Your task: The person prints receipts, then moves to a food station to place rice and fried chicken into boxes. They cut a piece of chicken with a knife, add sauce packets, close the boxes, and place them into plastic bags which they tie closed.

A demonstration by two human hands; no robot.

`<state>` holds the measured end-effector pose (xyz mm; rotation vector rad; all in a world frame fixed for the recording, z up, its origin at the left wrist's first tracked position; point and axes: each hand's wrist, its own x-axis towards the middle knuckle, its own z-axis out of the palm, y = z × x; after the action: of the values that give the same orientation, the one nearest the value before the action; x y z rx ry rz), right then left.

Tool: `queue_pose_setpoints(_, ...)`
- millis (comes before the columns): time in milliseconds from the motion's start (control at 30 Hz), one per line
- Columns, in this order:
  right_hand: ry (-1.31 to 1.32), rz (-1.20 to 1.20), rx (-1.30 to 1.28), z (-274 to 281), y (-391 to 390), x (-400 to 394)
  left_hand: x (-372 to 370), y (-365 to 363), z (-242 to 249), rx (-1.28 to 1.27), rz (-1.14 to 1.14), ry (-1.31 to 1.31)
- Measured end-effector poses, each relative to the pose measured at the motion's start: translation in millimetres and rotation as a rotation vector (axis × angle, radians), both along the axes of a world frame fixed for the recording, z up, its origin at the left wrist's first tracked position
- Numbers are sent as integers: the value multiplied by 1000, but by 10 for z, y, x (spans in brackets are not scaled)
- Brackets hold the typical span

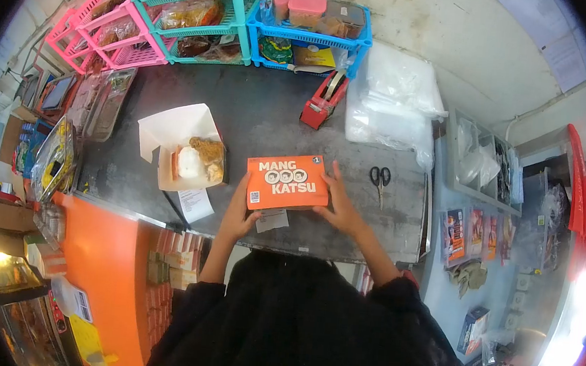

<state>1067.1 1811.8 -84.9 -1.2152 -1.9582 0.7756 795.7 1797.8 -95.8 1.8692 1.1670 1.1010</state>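
Between my two hands is a closed orange food box (286, 182) with white "MANG KATSU" lettering. My left hand (238, 209) grips its left side, thumb at the front edge. Around its right side my right hand (340, 204) is wrapped. A paper slip (272, 221) lies partly under the box. To the left stands an open food box (165, 172), its white lid (179, 128) raised, holding rice (189, 163) and fried food (208, 152). A printed receipt (195, 204) lies at its front. Black-handled scissors (380, 182) lie to the right of my right hand.
A red tape dispenser (324, 101) and stacked clear plastic bags (394, 98) sit at the back right of the dark table (257, 114). Blue (309, 38), teal (192, 17) and pink (114, 35) racks with packed goods line the back. A grey organizer (480, 157) hangs at the right.
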Motion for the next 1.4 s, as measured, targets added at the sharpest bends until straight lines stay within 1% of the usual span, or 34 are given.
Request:
queue_pose_setpoints(67,152,81,-81,96,-45,-76,-26,7,-97,-52,5,-27)
queue_pose_setpoints(100,153,87,-87,86,-41,-65,-36,22,-115,-71,-3,-40)
queue_pose_setpoints(167,31,142,-86,72,22,-47,-99,82,-135,-92,-7,-51)
queue_pose_setpoints(233,10,136,-92,98,40,-71,-150,117,-66,-37,-53,102)
queue_pose_setpoints(267,-14,124,-93,106,38,-82,-155,127,-36,-42,-53,101)
queue_pose_setpoints(333,-7,110,-99,72,2,-125,-164,172,23,-124,-76,184)
queue_pose_setpoints(400,1,95,-110,-27,-18,-134,-172,196,22,-120,-91,223)
queue_pose_setpoints(467,162,80,-236,-190,-36,-126,-188,184,21,-119,-110,262)
queue_pose_setpoints(500,161,78,-238,-152,-21,-117,-188,196,67,-114,-112,279)
queue_pose_setpoints(567,-119,104,-10,-63,20,-79,-187,200,167,-112,-116,299)
queue_pose_setpoints(600,-118,103,-6,86,95,-85,-133,227,339,68,-79,468)
queue_pose_setpoints(633,-268,146,34,290,173,-98,-79,233,469,246,-38,634)
queue_pose_setpoints(667,-416,188,66,414,228,-110,-30,289,546,240,-42,637)
queue_pose_setpoints(700,-413,186,60,456,312,-152,32,426,611,217,-114,726)
queue_pose_setpoints(733,-551,263,49,487,427,-231,97,548,642,196,-186,813)
queue_pose_setpoints(767,-689,341,39,499,509,-305,172,627,629,194,-188,813)
queue_pose_setpoints(800,-690,340,38,501,557,-375,247,702,600,166,-257,951)
queue_pose_setpoints(833,-782,376,-37,508,609,-440,288,768,587,140,-325,1088)
queue_pose_setpoints(867,-873,411,-115,516,647,-472,295,810,580,143,-326,1089)
queue_pose_setpoints(900,-872,409,-113,485,680,-460,297,842,584,61,-350,1032)
queue_pose_setpoints(933,-801,420,-118,436,691,-439,296,859,583,-21,-376,975)
queue_pose_setpoints(967,-732,431,-121,397,695,-405,279,878,584,-20,-378,974)
queue_pose_setpoints(1000,-735,431,-121,400,692,-368,252,900,609,-53,-426,932)
queue_pose_setpoints(1033,-632,431,-80,399,671,-334,232,903,618,-88,-473,889)
queue_pose_setpoints(1067,-528,431,-40,392,636,-315,223,859,589,-91,-474,887)
queue_pose_setpoints(1100,-530,432,-41,305,559,-312,214,790,541,107,-418,945)
queue_pose_setpoints(1133,-549,354,145,175,463,-322,203,736,498,311,-356,999)
queue_pose_setpoints(1167,-565,271,333,60,443,-311,188,704,464,318,-353,1001)
queue_pose_setpoints(1200,-567,269,344,57,509,-273,176,686,431,344,-341,946)
queue_pose_setpoints(1233,-462,314,273,63,561,-213,171,653,411,367,-332,892)
queue_pose_setpoints(1267,-353,355,192,50,573,-178,166,588,388,240,-443,829)
queue_pose_setpoints(1300,-355,351,200,31,689,-174,170,534,272,249,-441,831)
queue_pose_setpoints(1367,440,-508,-284,-19,1051,-206,190,443,-33,508,-424,896)
queue_pose_setpoints(1400,444,-505,-282,-27,1204,-270,222,428,86,474,-416,833)
